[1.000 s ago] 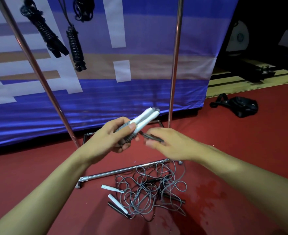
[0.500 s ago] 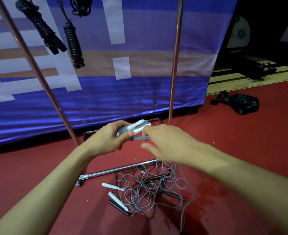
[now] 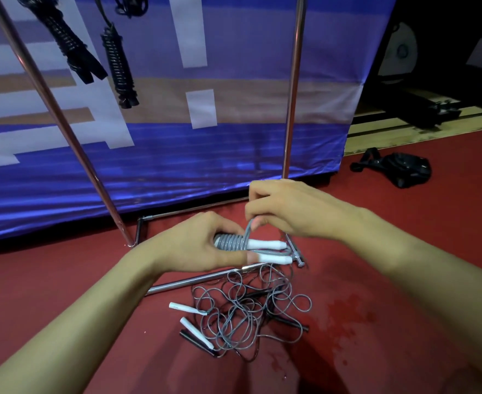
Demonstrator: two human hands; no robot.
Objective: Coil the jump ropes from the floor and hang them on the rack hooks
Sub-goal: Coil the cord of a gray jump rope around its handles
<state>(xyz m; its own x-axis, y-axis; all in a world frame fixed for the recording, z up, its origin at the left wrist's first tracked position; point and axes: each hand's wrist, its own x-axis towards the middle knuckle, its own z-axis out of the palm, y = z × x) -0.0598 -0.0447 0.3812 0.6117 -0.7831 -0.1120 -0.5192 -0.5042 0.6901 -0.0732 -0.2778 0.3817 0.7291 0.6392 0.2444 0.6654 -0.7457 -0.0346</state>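
My left hand (image 3: pixel 198 245) grips a grey jump rope (image 3: pixel 235 243) wound tightly round its two white handles, which point right. My right hand (image 3: pixel 288 209) pinches the loose end of that grey cord just above the coil. On the red floor below lies a tangle of ropes (image 3: pixel 245 311), grey and black, with white handles (image 3: pixel 184 307) and a black handle at its left. Two coiled black ropes (image 3: pixel 119 64) hang from the rack at the upper left.
The rack's chrome uprights (image 3: pixel 292 89) rise left and right of my hands, and its base bars (image 3: pixel 194 280) lie on the red floor. A blue banner (image 3: pixel 205 155) stands behind. A black bag (image 3: pixel 404 169) lies on the floor to the right.
The handles have swung from pointing up-right to lying level, pointing right. My right hand rose above the coil with the cord end, and both hands moved lower in view.
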